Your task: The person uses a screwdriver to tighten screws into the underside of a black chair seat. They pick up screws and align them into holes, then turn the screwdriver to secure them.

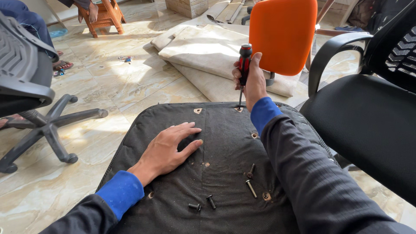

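Screwdriver (244,65) with a red and black handle stands almost upright in the right hand (250,80), whose fingers are clamped around the grip; its long axis runs straight down, and the thin shaft ends at a screw hole (238,109) on the far edge of the seat underside (225,143), a dark fabric-covered panel that lies flat in front of the person. That hole sits directly below the right hand, so the right hand is by far the nearer one to it. The left hand (167,151) lies flat on the panel with fingers spread and apart, gripping nothing, well to the near left of the tool tip.

Nothing here acts as a container: the loose bolts (250,182) simply lie on the bare fabric near the person, some toward the right forearm and two more (203,203) just left of them. Other open holes show along the panel. An orange chair back (282,34) stands beyond the right hand, a black office chair (368,108) at the right, and a chair base (47,125) on the marble floor (108,86) at the left
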